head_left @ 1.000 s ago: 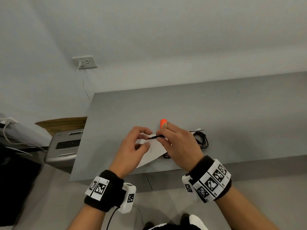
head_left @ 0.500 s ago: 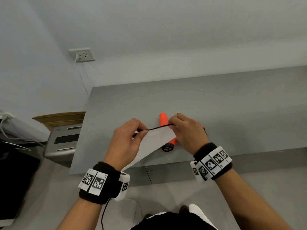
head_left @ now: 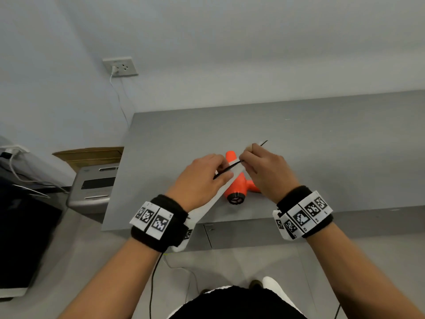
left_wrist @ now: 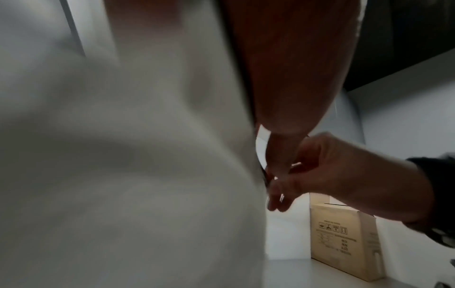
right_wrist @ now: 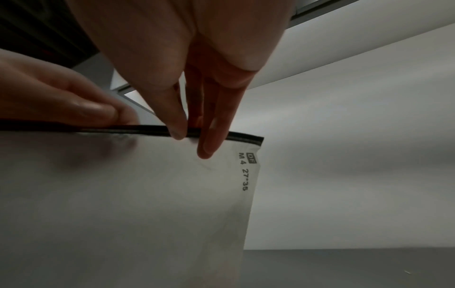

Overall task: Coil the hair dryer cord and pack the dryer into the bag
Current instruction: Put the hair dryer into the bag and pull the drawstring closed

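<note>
Both hands are up off the table holding a frosted white bag by its black zip strip. Left hand pinches the strip at the near end, fingers curled over it, and the right hand pinches it further along between thumb and fingertips, toward 1 o'clock from the left. In the right wrist view the thumb and two fingers clamp right on the black strip, with the bag hanging below and small print "M4 27-35" near its corner. The strip still looks closed where they hold it, though I can't say for the whole length.

Orange hair dryer lies flat on the grey table right under the hands, barrel running from 12 to 6 with the dark grille end nearest the person, handle sticking out toward 3 o'clock under the right hand. It's outside the bag. Cord is hidden, can't tell how it lies.

Further out: a wall socket at 10 o'clock with a white cable plugged in, and a cardboard box beside the table's left end.
</note>
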`<state>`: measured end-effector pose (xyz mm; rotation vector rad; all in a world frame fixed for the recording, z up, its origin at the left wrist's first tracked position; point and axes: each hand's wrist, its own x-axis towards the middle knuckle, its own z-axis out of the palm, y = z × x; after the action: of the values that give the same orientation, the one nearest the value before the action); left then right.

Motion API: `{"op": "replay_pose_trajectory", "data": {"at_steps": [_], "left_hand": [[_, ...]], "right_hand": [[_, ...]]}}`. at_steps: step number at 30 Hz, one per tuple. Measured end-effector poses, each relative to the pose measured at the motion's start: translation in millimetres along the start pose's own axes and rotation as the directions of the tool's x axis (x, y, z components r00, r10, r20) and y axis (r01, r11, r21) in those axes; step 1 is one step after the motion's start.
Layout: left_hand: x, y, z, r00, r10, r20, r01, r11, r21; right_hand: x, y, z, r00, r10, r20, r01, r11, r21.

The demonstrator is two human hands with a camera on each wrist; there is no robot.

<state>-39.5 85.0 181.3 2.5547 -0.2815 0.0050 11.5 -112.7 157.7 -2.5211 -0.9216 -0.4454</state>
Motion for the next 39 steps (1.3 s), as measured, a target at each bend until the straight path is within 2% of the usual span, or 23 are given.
{"op": "replay_pose_trajectory", "data": {"at_steps": [2,5,12,15,17,18,19,20,21,22,23,26,29,35,39], "left_hand": [[1,2,8,1.0,-0.016,0.006,0.016,1.0,-0.016],[-6,-2,17,1.0,0.013,-0.025,-0.014,0.999,-0.041],[-18,-2,30,0.998,-0.028,-0.054,0.021,0.993,-0.113],[-16,0,33,0.992,-0.088,-0.089,0.076,0.988,-0.132],[-15,-3,35,0.977,-0.151,-0.153,0.126,0.978,-0.164],[-14,-5,36,0.964,-0.183,-0.192,0.147,0.971,-0.187],[-13,-5,37,0.951,-0.206,-0.229,0.156,0.964,-0.217],[-12,-6,39,0.943,-0.219,-0.251,0.154,0.955,-0.252],[-11,-4,41,0.942,-0.22,-0.253,0.142,0.946,-0.293],[-12,0,44,0.948,-0.215,-0.234,0.129,0.933,-0.335],[-13,4,47,0.957,-0.203,-0.207,0.114,0.92,-0.375],[-18,7,52,0.971,-0.207,-0.121,0.116,0.847,-0.52],[-21,4,52,0.969,-0.247,-0.028,0.173,0.75,-0.638],[-19,1,59,0.959,-0.279,-0.043,0.188,0.744,-0.641],[-19,-3,63,0.959,-0.277,-0.054,0.173,0.729,-0.663]], "right_hand": [[0,-4,0,0.999,-0.039,0.01,0.039,0.999,0.005],[-3,7,1,0.998,-0.032,0.055,0.033,0.999,-0.02],[-5,36,10,0.981,0.19,0.043,-0.187,0.98,-0.06],[-3,30,10,0.952,0.305,-0.032,-0.304,0.952,0.036],[-3,23,6,0.878,0.472,-0.08,-0.444,0.866,0.231],[-3,16,3,0.829,0.556,-0.059,-0.505,0.79,0.348],[-3,8,2,0.785,0.619,0.034,-0.556,0.679,0.479],[-3,-2,1,0.753,0.631,0.185,-0.597,0.536,0.597],[-5,-12,4,0.739,0.586,0.332,-0.617,0.392,0.682],[-7,-19,10,0.746,0.525,0.411,-0.613,0.298,0.732],[-9,-24,15,0.76,0.496,0.421,-0.599,0.282,0.749],[-16,-23,27,0.787,0.515,0.34,-0.57,0.398,0.719],[-21,-18,27,0.811,0.492,0.318,-0.55,0.452,0.703],[-24,-18,27,0.832,0.474,0.288,-0.518,0.478,0.709],[-25,-19,27,0.828,0.483,0.283,-0.515,0.46,0.723]]}}
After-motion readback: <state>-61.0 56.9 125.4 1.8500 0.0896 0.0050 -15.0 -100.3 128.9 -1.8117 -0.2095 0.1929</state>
